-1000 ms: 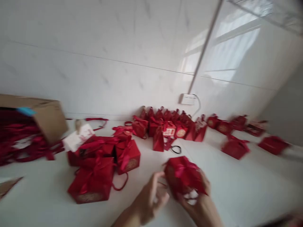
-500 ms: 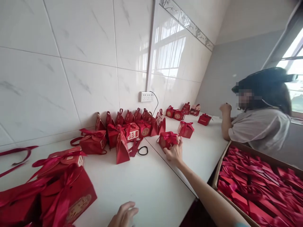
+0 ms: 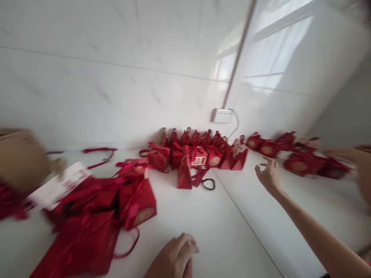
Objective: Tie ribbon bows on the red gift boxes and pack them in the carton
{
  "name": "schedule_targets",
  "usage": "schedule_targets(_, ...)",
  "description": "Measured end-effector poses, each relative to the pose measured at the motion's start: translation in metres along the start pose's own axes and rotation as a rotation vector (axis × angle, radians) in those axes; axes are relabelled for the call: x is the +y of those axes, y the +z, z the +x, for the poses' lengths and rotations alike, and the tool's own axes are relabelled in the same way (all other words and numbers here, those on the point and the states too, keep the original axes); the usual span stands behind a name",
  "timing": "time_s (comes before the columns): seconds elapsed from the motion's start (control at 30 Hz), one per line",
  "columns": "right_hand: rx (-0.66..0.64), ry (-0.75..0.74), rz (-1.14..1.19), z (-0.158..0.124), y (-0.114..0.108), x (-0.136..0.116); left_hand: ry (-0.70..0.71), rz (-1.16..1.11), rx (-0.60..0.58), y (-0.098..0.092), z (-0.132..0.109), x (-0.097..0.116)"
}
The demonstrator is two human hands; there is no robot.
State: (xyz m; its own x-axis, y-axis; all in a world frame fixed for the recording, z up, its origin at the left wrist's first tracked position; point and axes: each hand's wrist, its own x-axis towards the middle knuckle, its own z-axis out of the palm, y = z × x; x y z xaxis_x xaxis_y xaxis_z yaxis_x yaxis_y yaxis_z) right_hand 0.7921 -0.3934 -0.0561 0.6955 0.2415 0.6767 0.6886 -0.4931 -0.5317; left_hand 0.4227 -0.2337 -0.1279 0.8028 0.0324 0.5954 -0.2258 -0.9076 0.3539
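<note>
Over the table's bare surface my right hand (image 3: 269, 175) is raised, its fingers apart and holding nothing. To its right are red gift boxes (image 3: 301, 163) with ribbon bows, blurred. My left hand (image 3: 175, 256) hovers low at the front, fingers loosely bent, with nothing visible in it. Left of it sits a group of larger red boxes (image 3: 137, 202) tied with dark red ribbon. A red triangular box (image 3: 184, 175) stands near the middle, beside a black elastic ring (image 3: 208, 184).
Along the tiled wall stands a row of red boxes with loops (image 3: 195, 138). A socket strip (image 3: 223, 115) is above them. At left are a brown cardboard box (image 3: 23, 158), a white printed card (image 3: 62, 184) and loose ribbon (image 3: 100, 150). Another person's arm (image 3: 363, 170) shows at the right edge.
My view has turned left. My right hand has let go of the red gift box, which now appears among the boxes to its right. The cardboard box and card have come into view.
</note>
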Motion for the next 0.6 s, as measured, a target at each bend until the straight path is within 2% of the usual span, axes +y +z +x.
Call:
schedule_targets(0.07,-0.175,-0.161,0.133,-0.023,0.02,-0.058,0.02,-0.015,0.036,-0.014,0.01,0.003)
schedule_targets(0.1,-0.316,-0.277,0.229,-0.039,0.028,-0.091,0.059,-0.016,0.073,-0.021,0.014,0.003)
schedule_targets(0.2,-0.704,-0.574,0.475,-0.095,0.044,-0.187,0.134,0.053,0.301,-0.045,0.016,0.01)
schedule_targets(0.23,-0.75,-0.613,0.515,-0.114,0.049,-0.215,0.136,0.094,0.391,-0.055,0.013,0.016)
schedule_targets(0.27,-0.726,-0.572,0.52,-0.13,0.054,-0.239,0.121,0.143,0.471,-0.066,0.008,0.023)
schedule_targets(0.33,-0.61,-0.387,0.487,-0.154,0.066,-0.278,0.06,0.259,0.62,-0.092,-0.009,0.036)
schedule_targets(0.4,-0.579,-0.244,0.408,-0.168,0.077,-0.303,-0.046,0.414,0.819,-0.117,-0.03,0.042)
schedule_targets(0.43,-0.599,-0.178,0.357,-0.173,0.082,-0.312,-0.16,0.507,0.912,-0.128,-0.041,0.04)
schedule_targets(0.47,-0.633,-0.125,0.314,-0.176,0.084,-0.319,-0.332,0.568,0.929,-0.137,-0.051,0.037)
schedule_targets(0.53,-0.704,-0.046,0.26,-0.18,0.083,-0.327,-0.734,0.526,0.857,-0.145,-0.067,0.026)
schedule_targets(0.6,-0.748,-0.035,0.256,-0.185,0.074,-0.329,-1.026,0.274,0.724,-0.141,-0.077,0.017)
